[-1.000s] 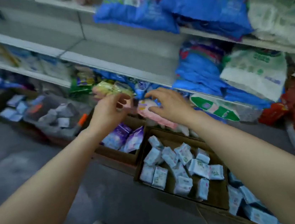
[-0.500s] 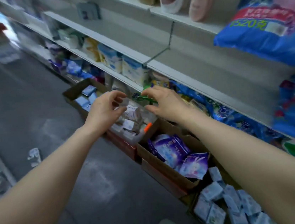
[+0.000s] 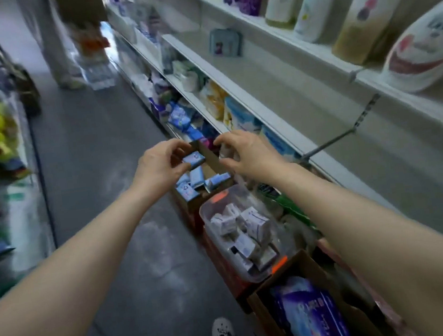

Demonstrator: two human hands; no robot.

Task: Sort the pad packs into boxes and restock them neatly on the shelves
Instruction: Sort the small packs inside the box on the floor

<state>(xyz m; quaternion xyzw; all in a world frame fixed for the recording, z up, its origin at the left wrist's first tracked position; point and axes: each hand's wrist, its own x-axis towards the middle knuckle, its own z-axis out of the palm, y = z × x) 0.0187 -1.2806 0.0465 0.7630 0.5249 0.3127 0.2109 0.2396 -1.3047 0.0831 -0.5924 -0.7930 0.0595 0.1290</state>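
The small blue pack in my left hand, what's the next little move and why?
Probably lower the small blue pack, pinched by your left hand, into the far cardboard box beneath it. Similar blue packs already lie there, so it matches that sort.

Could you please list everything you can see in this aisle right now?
Blue packs: several, light blue, in the far cardboard box.
Far box: one, brown, on the floor under both hands.
Tub: one, clear with orange clips, holding white packs.
Near box: one, brown, holding purple packs.
Bottles: several, white, purple, yellowish, top shelf.
Shoe: one, white, on the floor.
Left hand: fingers curled over the far box.
Right hand: fingers curled, nothing clearly held.
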